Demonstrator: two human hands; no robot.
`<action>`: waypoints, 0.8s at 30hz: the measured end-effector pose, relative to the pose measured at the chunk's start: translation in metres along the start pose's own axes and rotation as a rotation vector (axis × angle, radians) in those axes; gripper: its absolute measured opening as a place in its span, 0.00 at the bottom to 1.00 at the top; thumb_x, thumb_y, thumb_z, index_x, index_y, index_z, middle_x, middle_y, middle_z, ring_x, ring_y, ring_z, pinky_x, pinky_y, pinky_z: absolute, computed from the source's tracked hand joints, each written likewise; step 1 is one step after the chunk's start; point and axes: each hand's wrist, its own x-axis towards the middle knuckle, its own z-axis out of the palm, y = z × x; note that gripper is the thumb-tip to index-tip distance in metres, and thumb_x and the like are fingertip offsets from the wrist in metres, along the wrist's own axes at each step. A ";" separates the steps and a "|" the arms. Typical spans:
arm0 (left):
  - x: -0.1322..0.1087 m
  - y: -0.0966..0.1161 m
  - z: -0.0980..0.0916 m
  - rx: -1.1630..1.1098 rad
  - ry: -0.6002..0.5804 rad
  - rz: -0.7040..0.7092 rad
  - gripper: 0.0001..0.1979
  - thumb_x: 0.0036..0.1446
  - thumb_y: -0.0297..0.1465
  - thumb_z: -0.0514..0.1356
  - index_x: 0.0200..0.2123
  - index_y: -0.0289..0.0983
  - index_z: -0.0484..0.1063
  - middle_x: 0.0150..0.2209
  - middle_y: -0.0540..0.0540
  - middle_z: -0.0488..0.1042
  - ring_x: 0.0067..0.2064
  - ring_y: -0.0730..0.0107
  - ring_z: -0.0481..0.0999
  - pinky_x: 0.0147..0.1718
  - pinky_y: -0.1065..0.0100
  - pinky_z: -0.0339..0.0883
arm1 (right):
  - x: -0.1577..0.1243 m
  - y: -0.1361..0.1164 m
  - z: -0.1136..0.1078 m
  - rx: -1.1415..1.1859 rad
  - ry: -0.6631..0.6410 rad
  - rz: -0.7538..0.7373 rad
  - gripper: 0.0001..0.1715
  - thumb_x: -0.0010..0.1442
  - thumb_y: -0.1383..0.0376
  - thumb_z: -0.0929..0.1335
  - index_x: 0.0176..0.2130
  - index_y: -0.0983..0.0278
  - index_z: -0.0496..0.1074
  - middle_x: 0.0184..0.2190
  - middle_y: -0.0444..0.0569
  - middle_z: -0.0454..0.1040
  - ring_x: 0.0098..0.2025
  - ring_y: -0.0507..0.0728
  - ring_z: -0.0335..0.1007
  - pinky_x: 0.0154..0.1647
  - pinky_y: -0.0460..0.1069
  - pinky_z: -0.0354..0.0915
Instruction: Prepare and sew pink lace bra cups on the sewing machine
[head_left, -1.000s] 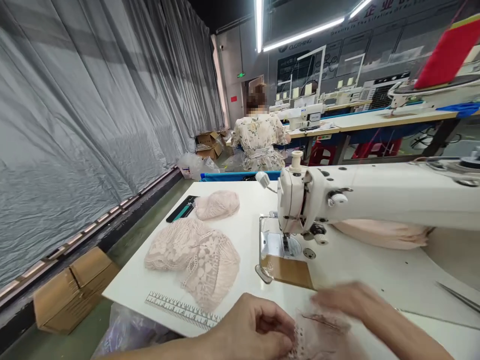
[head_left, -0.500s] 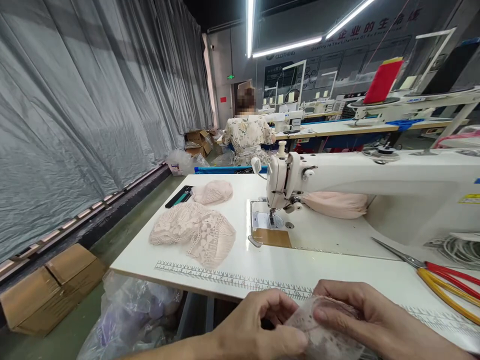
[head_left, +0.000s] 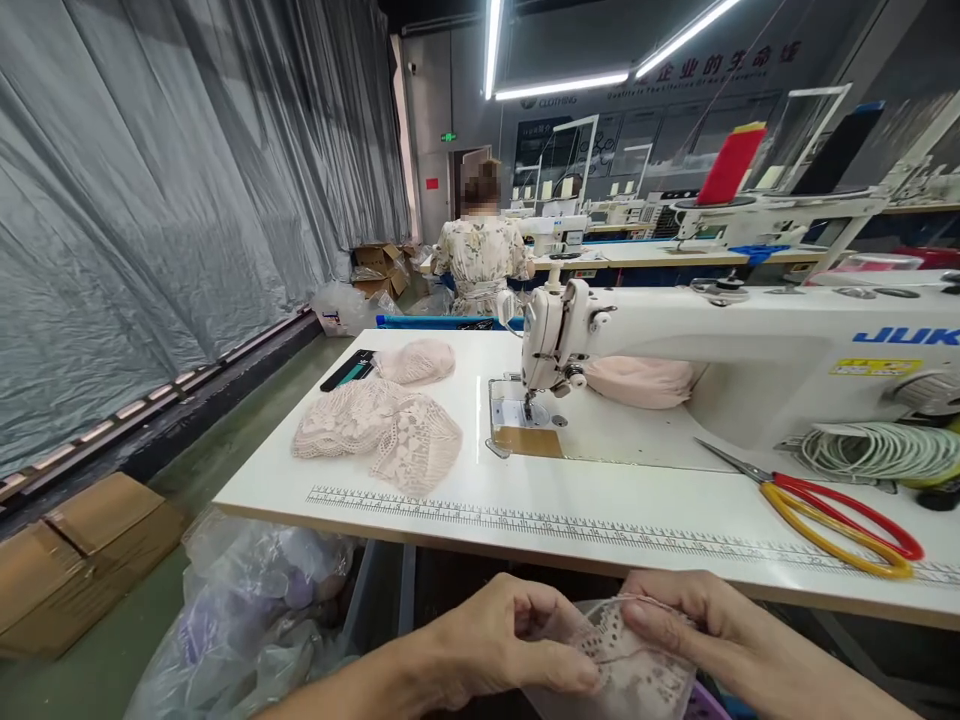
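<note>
Both of my hands pinch a small piece of pale pink lace (head_left: pixel 637 665) low in front of the table's near edge. My left hand (head_left: pixel 502 640) grips its left side with thumb and fingers. My right hand (head_left: pixel 694 625) holds its top right edge. A white sewing machine (head_left: pixel 720 350) stands on the white table (head_left: pixel 600 520), its needle over a brown patch. More pink lace pieces (head_left: pixel 379 430) lie in a heap on the table's left part, with another (head_left: pixel 416 362) behind them.
Scissors with red and yellow handles (head_left: pixel 817 505) lie at the right, near a coil of cord (head_left: pixel 877 450). A plastic bag (head_left: pixel 255 600) and cardboard boxes (head_left: pixel 75 555) sit on the floor at left. Another person (head_left: pixel 480 255) sits facing away at a far table.
The view has pulled back and swung right, showing more of the machine and the scissors. My hands with the lace have come off the table to below its near edge.
</note>
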 end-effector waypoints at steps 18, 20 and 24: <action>-0.007 -0.021 -0.034 0.168 -0.231 -0.126 0.20 0.29 0.39 0.74 0.29 0.37 0.80 0.27 0.51 0.72 0.31 0.73 0.66 0.31 0.71 0.59 | 0.014 0.033 0.022 0.519 -0.333 0.169 0.23 0.42 0.51 0.77 0.27 0.69 0.78 0.23 0.44 0.74 0.23 0.47 0.67 0.30 0.43 0.63; -0.003 -0.022 -0.032 0.180 -0.229 -0.147 0.21 0.30 0.41 0.74 0.30 0.37 0.80 0.25 0.52 0.71 0.29 0.75 0.64 0.30 0.72 0.57 | 0.016 0.032 0.020 0.533 -0.366 0.185 0.22 0.42 0.51 0.77 0.28 0.68 0.79 0.24 0.45 0.76 0.25 0.48 0.70 0.32 0.44 0.65; 0.008 -0.030 -0.032 0.136 -0.204 -0.098 0.22 0.30 0.45 0.73 0.27 0.36 0.80 0.23 0.52 0.70 0.28 0.74 0.65 0.31 0.72 0.59 | 0.018 0.039 0.017 0.545 -0.402 0.198 0.25 0.43 0.48 0.76 0.30 0.68 0.80 0.22 0.43 0.75 0.28 0.50 0.73 0.36 0.45 0.67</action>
